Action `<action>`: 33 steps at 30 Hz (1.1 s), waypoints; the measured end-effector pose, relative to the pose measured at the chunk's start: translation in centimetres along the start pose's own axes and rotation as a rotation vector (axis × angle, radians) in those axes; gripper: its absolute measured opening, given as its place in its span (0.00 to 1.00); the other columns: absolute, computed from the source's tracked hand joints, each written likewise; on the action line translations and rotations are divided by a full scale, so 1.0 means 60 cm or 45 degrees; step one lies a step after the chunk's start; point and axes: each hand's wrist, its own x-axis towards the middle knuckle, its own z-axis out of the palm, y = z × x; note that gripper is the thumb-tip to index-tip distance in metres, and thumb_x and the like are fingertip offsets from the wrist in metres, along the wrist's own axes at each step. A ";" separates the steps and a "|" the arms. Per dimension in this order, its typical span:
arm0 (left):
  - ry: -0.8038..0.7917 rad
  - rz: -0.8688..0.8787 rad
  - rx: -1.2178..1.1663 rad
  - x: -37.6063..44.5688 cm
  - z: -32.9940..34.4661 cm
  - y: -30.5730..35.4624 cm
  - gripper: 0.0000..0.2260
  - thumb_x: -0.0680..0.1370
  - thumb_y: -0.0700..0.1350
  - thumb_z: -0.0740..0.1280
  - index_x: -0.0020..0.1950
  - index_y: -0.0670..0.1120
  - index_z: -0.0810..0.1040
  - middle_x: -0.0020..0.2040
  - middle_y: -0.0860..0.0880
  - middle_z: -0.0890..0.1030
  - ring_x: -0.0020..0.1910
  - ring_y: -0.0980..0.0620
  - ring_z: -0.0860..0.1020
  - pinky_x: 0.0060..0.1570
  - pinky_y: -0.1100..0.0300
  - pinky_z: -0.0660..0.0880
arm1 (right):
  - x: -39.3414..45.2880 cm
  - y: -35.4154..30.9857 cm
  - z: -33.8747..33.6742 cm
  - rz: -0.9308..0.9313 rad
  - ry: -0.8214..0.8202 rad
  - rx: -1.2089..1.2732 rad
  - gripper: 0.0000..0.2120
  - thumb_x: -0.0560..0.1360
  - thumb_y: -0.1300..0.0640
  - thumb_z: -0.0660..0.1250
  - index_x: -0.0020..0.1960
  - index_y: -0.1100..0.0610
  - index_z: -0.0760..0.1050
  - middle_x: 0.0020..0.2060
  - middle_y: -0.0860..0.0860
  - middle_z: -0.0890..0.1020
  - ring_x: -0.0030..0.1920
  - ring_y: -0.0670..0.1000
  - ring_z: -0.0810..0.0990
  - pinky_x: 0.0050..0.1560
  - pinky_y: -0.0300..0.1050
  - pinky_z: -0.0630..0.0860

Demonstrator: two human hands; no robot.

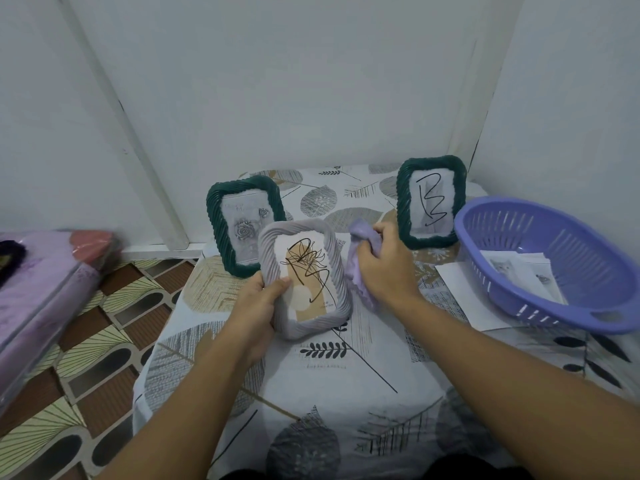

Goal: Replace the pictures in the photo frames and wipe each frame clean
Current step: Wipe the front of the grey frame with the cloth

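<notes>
Left hand [258,303] grips the grey frame [304,278] (hiding the left green frame's [242,223] corner); right hand [384,261] clutches a cloth [360,237], fingertips buried.

The near half of the table [311,393] lies open, room enough for both forearms to slide in from the front. Farther back it gets crowded: the green frame [242,223] stands at the left, another green frame [429,202] at the right, and the grey frame [304,278] fills the gap before the left one. The purple basket [547,258] blocks the right edge, with paper [460,289] beneath it. Walls close off the back and right.
</notes>
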 end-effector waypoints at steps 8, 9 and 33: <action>-0.023 -0.016 -0.010 -0.009 0.012 -0.004 0.14 0.83 0.35 0.61 0.67 0.42 0.76 0.58 0.39 0.85 0.60 0.37 0.83 0.61 0.38 0.79 | -0.044 -0.019 0.013 -0.221 -0.155 -0.046 0.07 0.84 0.54 0.59 0.54 0.52 0.75 0.48 0.49 0.76 0.48 0.47 0.76 0.48 0.41 0.73; -0.036 -0.010 0.018 -0.010 0.011 -0.006 0.15 0.82 0.34 0.61 0.68 0.42 0.76 0.58 0.39 0.85 0.60 0.37 0.82 0.62 0.38 0.79 | -0.048 -0.019 0.013 -0.274 -0.152 -0.082 0.07 0.83 0.56 0.61 0.55 0.52 0.78 0.48 0.49 0.76 0.48 0.47 0.76 0.49 0.39 0.72; -0.189 0.092 0.174 -0.021 -0.014 -0.012 0.18 0.81 0.31 0.61 0.70 0.43 0.76 0.60 0.36 0.84 0.61 0.33 0.81 0.66 0.32 0.74 | -0.085 -0.053 0.037 -0.774 -0.050 -0.413 0.06 0.79 0.52 0.71 0.54 0.47 0.85 0.44 0.49 0.76 0.43 0.50 0.77 0.38 0.47 0.77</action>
